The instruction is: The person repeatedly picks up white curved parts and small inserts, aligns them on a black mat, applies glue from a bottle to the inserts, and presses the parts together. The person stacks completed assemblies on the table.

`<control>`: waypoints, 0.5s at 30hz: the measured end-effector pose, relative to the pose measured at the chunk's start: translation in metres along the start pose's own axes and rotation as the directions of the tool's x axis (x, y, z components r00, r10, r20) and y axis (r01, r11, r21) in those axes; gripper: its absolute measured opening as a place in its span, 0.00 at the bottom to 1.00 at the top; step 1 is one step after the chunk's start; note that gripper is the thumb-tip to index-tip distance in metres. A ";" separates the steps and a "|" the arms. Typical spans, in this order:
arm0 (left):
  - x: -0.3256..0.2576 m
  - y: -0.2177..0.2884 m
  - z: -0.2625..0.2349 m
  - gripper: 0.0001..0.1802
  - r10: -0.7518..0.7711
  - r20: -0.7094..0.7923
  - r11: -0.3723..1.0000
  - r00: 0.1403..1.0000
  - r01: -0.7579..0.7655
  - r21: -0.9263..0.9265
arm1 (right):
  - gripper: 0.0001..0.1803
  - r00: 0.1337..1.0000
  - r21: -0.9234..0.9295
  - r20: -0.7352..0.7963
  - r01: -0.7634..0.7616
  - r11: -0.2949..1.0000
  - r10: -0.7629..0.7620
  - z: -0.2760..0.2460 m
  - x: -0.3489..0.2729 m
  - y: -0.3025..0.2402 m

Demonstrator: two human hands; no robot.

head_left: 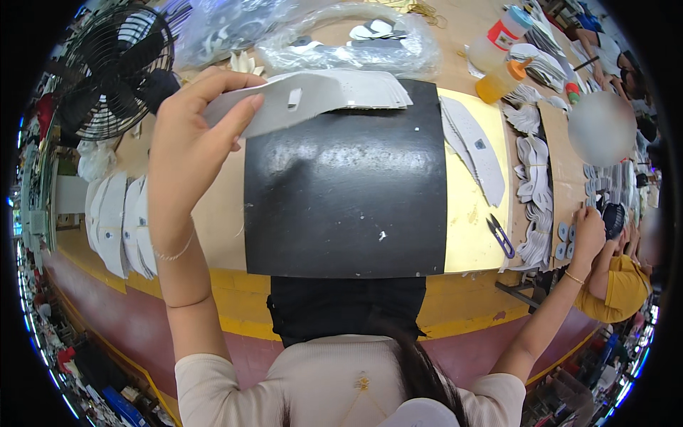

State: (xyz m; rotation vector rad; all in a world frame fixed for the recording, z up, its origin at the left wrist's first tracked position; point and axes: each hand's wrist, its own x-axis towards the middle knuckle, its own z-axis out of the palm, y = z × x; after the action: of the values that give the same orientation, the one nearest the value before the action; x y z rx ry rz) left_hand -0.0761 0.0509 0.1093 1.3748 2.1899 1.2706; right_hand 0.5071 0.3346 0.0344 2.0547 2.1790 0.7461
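Two hands work apart; the left hand (pixel 188 135) pinches one grey cut piece (pixel 284 103) by its end, raised over the black mat (pixel 345 192); the right hand (pixel 589 231) lies fingers-down on small grey pieces (pixel 565 240) near purple snips (pixel 501 235).

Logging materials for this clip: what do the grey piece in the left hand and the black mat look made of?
Grey piece: thin, matte synthetic sheet or stiff fabric, probably; it bows in the left hand. Black mat: smooth rubber or plastic, faintly glossy, scuffed.
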 end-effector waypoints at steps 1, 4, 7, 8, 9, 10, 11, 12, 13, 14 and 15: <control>-0.007 0.010 -0.007 0.09 0.001 0.017 1.000 1.000 -0.001 0.026 | 0.19 1.000 -0.014 -0.025 0.005 1.000 -0.006 0.001 0.001 0.001; -0.030 0.034 -0.028 0.08 0.064 0.059 0.990 0.996 -0.071 0.118 | 0.23 0.969 0.107 -0.091 -0.221 0.969 0.231 -0.021 0.002 -0.003; -0.051 0.042 -0.040 0.08 0.269 0.128 0.949 0.954 -0.286 0.134 | 0.23 0.928 0.428 -0.210 -0.196 0.882 0.308 -0.032 -0.001 -0.007; -0.057 0.039 -0.040 0.08 0.343 0.166 0.930 0.924 -0.359 0.076 | 0.22 0.928 0.566 -0.237 -0.110 0.817 0.289 -0.032 -0.006 -0.012; -0.061 0.036 -0.040 0.08 0.419 0.203 0.903 0.885 -0.430 0.009 | 0.20 0.924 0.682 -0.264 -0.025 0.731 0.278 -0.051 -0.019 -0.034; -0.063 0.035 -0.045 0.09 0.417 0.355 0.903 0.837 -0.426 -0.055 | 0.13 0.951 0.751 -0.273 0.115 0.650 0.147 -0.084 -0.044 -0.085; -0.068 0.038 -0.041 0.10 0.410 0.436 0.909 0.801 -0.401 -0.116 | 0.11 0.930 0.687 -0.368 0.279 0.670 -0.010 -0.120 -0.073 -0.142; -0.078 0.042 -0.039 0.11 0.391 0.507 0.918 0.769 -0.364 -0.155 | 0.14 0.831 0.700 -0.499 0.554 0.451 -0.246 -0.123 -0.088 -0.181; -0.086 0.046 -0.037 0.12 0.376 0.571 0.926 0.730 -0.323 -0.197 | 0.16 0.743 0.674 -0.534 0.662 0.328 -0.403 -0.131 -0.104 -0.217; -0.087 0.046 -0.030 0.11 0.408 0.606 0.912 0.683 -0.339 -0.232 | 0.15 0.636 0.621 -0.616 0.755 0.211 -0.464 -0.144 -0.119 -0.248; -0.088 0.048 -0.023 0.09 0.437 0.637 0.898 0.635 -0.351 -0.266 | 0.14 0.557 0.586 -0.675 0.803 0.107 -0.484 -0.141 -0.127 -0.269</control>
State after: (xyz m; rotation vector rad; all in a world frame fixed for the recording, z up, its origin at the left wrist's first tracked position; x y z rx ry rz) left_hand -0.0158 -0.0260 0.1407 1.9508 1.3188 0.7685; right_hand 0.2213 0.1713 0.0212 0.5847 3.7295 -0.3349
